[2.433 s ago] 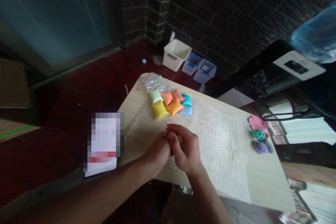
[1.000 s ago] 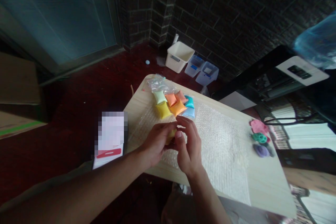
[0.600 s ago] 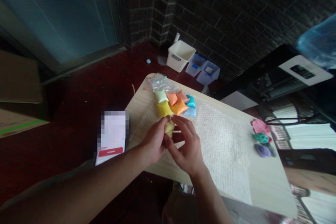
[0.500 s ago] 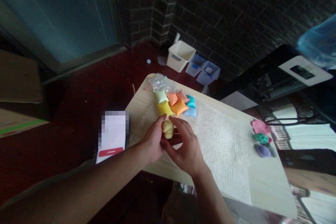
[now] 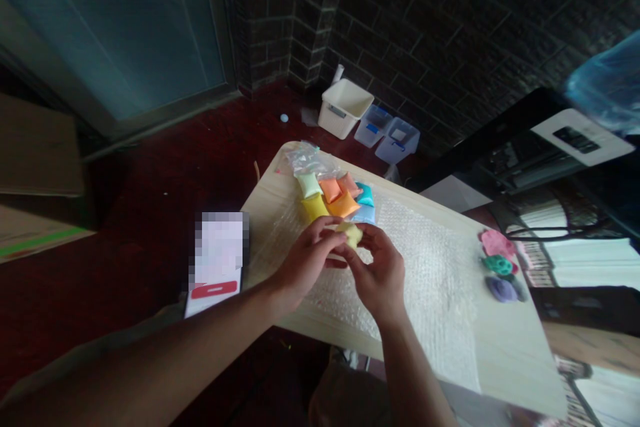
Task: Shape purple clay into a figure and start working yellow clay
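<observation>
Between both hands, above the bubble wrap [image 5: 425, 273], is a pale yellow lump of modelling clay [image 5: 351, 234]. My left hand [image 5: 311, 257] grips its left side with the fingertips and thumb. My right hand [image 5: 377, 270] pinches it from the right, the thumb at its lower edge. Just beyond the hands lie soft packets of clay: a yellow packet [image 5: 315, 205], an orange packet [image 5: 343, 204], a pale green packet [image 5: 309, 184], and several others in coral and blue. The fingers cover part of the lump.
Crumpled clear plastic bags [image 5: 310, 160] lie at the table's far corner. Pink clay [image 5: 497, 243], green clay [image 5: 499, 265] and purple clay [image 5: 501, 289] pieces sit near the right edge. A phone [image 5: 217, 260] stands to the left. A white basket [image 5: 345, 109] and clear bins stand on the floor.
Both hands have shifted a little to the right with the clay lump. It has been turned, and the left fingers now reach over its left side.
</observation>
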The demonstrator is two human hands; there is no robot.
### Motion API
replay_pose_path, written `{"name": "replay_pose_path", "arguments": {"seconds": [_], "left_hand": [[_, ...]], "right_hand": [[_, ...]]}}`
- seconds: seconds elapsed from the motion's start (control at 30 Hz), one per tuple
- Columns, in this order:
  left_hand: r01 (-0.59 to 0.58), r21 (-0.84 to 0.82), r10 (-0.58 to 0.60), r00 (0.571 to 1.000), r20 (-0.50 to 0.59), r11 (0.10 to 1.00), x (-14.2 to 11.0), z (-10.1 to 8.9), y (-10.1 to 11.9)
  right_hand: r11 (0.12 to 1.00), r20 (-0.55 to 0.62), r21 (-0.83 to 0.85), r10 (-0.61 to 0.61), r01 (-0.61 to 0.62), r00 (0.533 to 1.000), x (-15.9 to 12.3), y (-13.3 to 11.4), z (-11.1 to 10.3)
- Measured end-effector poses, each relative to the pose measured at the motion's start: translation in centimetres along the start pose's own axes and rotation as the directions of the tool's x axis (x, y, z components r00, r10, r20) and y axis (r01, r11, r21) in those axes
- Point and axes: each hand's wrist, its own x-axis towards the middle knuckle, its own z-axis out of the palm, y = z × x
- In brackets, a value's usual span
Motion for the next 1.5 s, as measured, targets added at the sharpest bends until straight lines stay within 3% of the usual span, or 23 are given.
{"name": "replay_pose_path", "arguments": {"seconds": [0.17,0.27,0.37,0.47,0.57,0.87,1.1,1.27,1.5], "left_hand": [[-0.039,0.050,0.033,0.994,0.105,0.998,-0.3,0.5,0.7],[-0.106,0.060,0.097,0.986,0.133,0.993,-0.2,0.6,0.4],[-0.099,-0.007,0.099,0.989,0.111,0.995,0.1,0.4,-0.1],[-0.091,-0.030,0.093,0.991,0.096,0.995,0.2,0.3,-0.1],[-0.112,0.002,0.111,0.990,0.089,0.994,0.2,0.4,0.0],[-0.172,0.120,0.150,0.974,0.170,0.978,0.4,0.1,-0.1],[-0.109,0.167,0.089,0.988,0.123,0.980,0.2,0.0,0.1],[-0.064,0.151,0.060,0.998,0.033,0.986,0.4,0.0,-0.1],[-0.116,0.161,0.088,0.981,0.175,0.980,1.3,-0.6,-0.3]], "right_hand": [[0.948,0.029,0.293,0.119,-0.123,0.992,0.6,-0.2,-0.2],[0.948,0.062,0.289,0.119,-0.132,0.991,0.6,-0.2,-0.3],[0.951,0.090,0.269,0.134,-0.154,0.987,0.4,0.3,-0.3],[0.938,0.037,0.285,0.193,-0.195,0.981,0.3,0.9,-0.3],[0.933,0.014,0.292,0.215,-0.210,0.976,0.4,1.0,-0.3],[0.937,0.122,0.292,0.163,-0.192,0.979,0.6,0.2,-0.1],[0.917,0.119,0.351,0.157,-0.190,0.980,0.6,0.2,-0.2],[0.914,0.124,0.359,0.155,-0.190,0.980,0.6,0.0,-0.2],[0.875,0.117,0.433,0.184,-0.216,0.976,0.6,0.7,-0.2]]}}
